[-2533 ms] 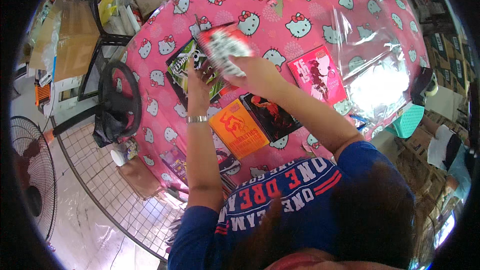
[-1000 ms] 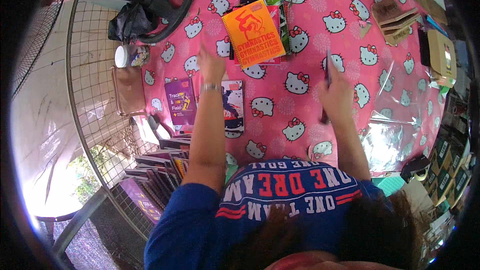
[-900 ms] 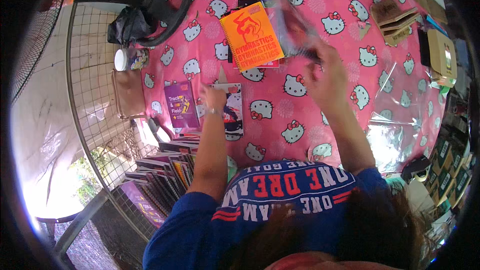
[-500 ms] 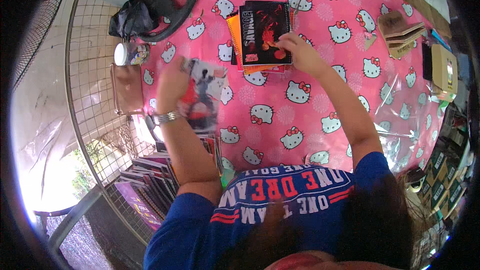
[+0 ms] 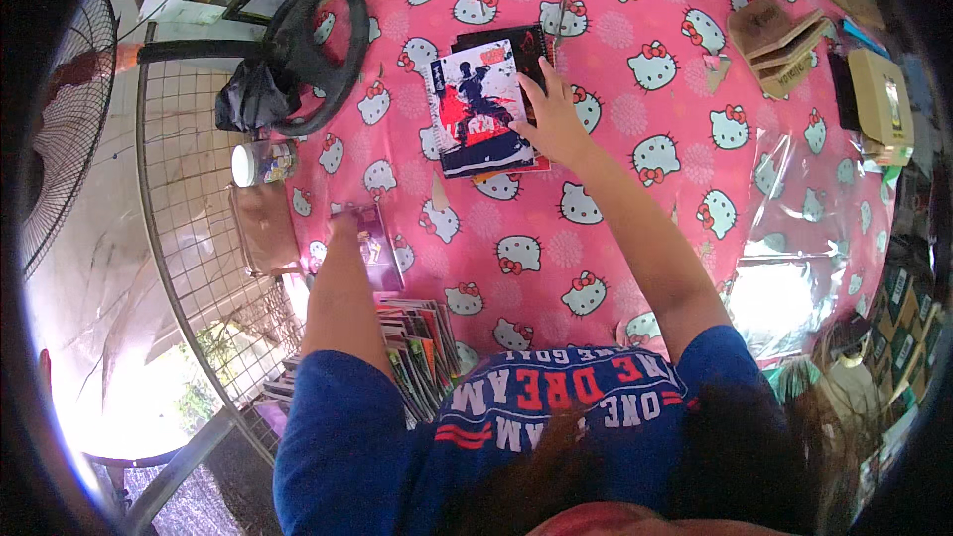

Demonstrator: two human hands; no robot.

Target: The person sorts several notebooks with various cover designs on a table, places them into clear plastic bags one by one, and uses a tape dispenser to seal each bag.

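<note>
My right hand (image 5: 544, 121) lies flat, fingers spread, on the right edge of a small stack of comic booklets (image 5: 481, 107) on the pink cat-print tablecloth (image 5: 596, 268). The top booklet has a white cover with a dark and red figure. My left hand (image 5: 343, 226) reaches down to the table's left edge and touches a purple booklet (image 5: 375, 250); its fingers are hidden from me. A row of several more booklets (image 5: 415, 349) stands just below the table edge, near my chest.
A black steering wheel (image 5: 316, 38) and a black bag (image 5: 250, 99) sit at the table's far left corner. A wire mesh panel (image 5: 189, 238) and a fan (image 5: 69, 129) stand on the left. Cardboard boxes (image 5: 784, 40) and clear plastic sleeves (image 5: 794, 278) lie on the right.
The white-covered booklet that my left hand held now lies on top of the stack under my right hand. My left hand has dropped back to the purple booklet.
</note>
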